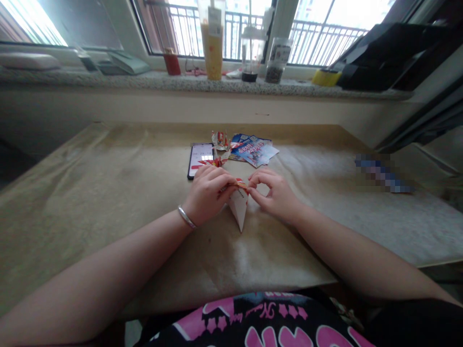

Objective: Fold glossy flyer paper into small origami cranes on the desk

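Between my hands is a folded piece of paper, white with red and orange print, its sharp point toward me. My left hand, with a silver bangle at the wrist, is closed on the paper's upper left part. The thumb and index finger of my right hand pinch its upper right corner. Just beyond my left hand lie a phone with a lit screen and folded red and white paper pieces. A stack of blue printed sheets is spread behind the folded paper.
A tan cover lies over the table. On the right is a blurred blue strip-shaped item. Along the granite windowsill stand a yellow-filled cup, a red jar, a clear container and a yellow tape roll.
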A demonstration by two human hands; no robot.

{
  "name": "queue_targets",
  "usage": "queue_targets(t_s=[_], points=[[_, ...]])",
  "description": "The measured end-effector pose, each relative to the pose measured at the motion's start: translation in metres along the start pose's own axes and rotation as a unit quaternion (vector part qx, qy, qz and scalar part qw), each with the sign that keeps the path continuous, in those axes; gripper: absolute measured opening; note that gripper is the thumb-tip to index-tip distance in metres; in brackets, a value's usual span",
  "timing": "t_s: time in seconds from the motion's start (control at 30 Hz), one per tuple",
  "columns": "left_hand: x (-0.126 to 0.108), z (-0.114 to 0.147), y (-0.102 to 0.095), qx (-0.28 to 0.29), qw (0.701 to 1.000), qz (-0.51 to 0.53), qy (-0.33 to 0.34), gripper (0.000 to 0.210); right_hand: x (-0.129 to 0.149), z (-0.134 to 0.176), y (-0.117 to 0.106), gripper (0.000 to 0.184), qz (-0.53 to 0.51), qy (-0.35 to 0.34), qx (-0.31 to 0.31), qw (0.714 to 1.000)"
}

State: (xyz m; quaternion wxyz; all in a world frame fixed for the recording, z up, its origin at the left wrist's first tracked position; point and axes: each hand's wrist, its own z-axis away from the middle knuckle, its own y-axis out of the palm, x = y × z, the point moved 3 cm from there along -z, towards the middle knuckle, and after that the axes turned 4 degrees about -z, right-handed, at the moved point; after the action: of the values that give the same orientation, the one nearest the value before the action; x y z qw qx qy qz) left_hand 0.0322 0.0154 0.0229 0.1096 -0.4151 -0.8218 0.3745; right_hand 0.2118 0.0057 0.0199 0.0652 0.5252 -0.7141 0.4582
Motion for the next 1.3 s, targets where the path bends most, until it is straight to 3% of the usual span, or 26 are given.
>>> queue_targets(t_s=[0.23,0.6,0.9,1.13,1.3], points=[[0.0,0.0,0.001,0.001,1.0,0.012,-0.003,0.02,-0.009,0.0,0.0,0.011,-0.044,0.046,-0.025,0.998],[0.006,0.001,0.001,0.014,0.998,0.06,-0.01,0.015,-0.004,0.0,0.004,0.012,-0.025,0.031,-0.015,0.999],[0.028,0.0,0.001,0.045,0.982,0.146,-0.108,0.013,-0.016,0.001,-0.001,0.013,-0.047,0.07,-0.04,0.996],[0.033,0.002,0.001,-0.015,0.974,0.175,-0.141,0.009,-0.015,0.002,0.0,0.006,-0.032,0.059,-0.047,0.997],[0.03,0.002,-0.004,-0.074,0.975,0.173,-0.117,0.004,-0.013,0.003,-0.001,0.002,-0.005,0.028,-0.05,0.998]])
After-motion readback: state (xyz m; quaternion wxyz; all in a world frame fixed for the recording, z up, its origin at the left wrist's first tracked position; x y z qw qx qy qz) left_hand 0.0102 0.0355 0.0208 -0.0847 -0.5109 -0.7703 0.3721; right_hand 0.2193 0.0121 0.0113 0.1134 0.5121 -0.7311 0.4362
